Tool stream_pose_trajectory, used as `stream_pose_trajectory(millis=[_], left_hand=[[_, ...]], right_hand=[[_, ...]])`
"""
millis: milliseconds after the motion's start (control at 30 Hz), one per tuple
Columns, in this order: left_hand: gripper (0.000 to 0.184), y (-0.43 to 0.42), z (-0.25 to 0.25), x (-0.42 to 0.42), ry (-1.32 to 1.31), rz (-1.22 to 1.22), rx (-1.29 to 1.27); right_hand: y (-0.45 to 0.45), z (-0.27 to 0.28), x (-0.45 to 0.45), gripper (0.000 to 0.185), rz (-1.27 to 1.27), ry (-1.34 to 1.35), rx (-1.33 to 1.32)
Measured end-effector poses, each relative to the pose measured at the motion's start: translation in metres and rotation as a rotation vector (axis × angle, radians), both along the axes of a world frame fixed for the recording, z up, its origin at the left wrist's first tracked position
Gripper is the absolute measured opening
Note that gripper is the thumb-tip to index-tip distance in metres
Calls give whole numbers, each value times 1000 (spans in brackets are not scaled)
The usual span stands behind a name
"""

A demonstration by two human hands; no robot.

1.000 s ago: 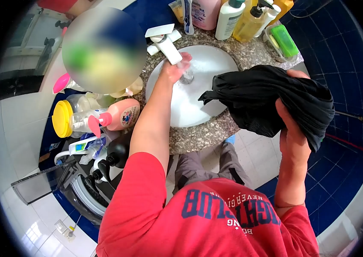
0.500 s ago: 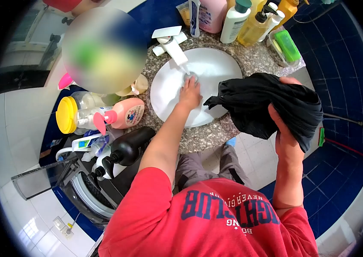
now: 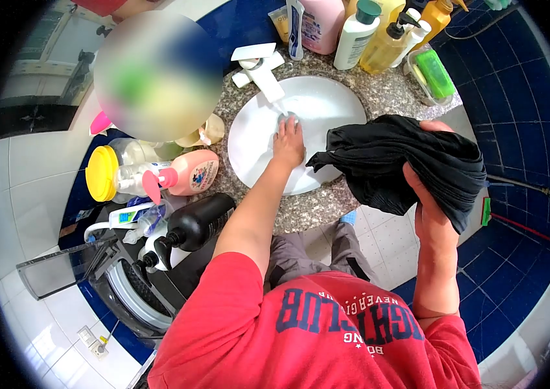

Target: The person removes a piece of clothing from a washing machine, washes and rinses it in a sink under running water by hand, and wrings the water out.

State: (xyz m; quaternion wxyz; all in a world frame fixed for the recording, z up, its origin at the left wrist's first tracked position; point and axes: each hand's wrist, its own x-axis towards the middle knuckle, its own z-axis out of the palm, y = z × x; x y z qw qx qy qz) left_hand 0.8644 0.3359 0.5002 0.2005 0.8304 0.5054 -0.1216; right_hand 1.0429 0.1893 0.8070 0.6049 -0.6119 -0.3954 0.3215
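My left hand [image 3: 288, 144] reaches down into the white oval sink [image 3: 333, 104], fingers slightly apart near the drain, holding nothing visible. Its fingertips lie just below the spout of the white faucet [image 3: 265, 79], where a thin stream of water runs. On the right, my right hand [image 3: 427, 188] holds a bunched black cloth [image 3: 378, 152], with the thumb in front and fingertips showing at its upper edge. One end of the cloth hangs over the sink's right rim.
Several bottles, a white one [image 3: 356, 39] among them, line the back of the granite counter [image 3: 301, 214]. A green soap item [image 3: 435, 74] sits in a clear box at the right. Left are a pink pump bottle [image 3: 195, 172], a black bottle [image 3: 200, 222] and a yellow-lidded jar [image 3: 100, 174].
My left hand has moved from under the faucet spout down to the drain, and the running water shows as a thin stream. My right hand still holds the black cloth, slightly further left.
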Motion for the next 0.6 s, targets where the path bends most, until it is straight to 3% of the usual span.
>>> stream_pose_trajectory(millis=[200, 533, 600], left_hand=[[72, -1, -22, -8, 22, -17, 36], [69, 12, -9, 0, 144, -45, -95], [57, 16, 2, 0, 128, -58, -107]], right_hand=[[0, -7, 2, 49, -10, 13, -15], [1, -3, 2, 43, -30, 39, 13], [-2, -1, 3, 46, -19, 41, 3]])
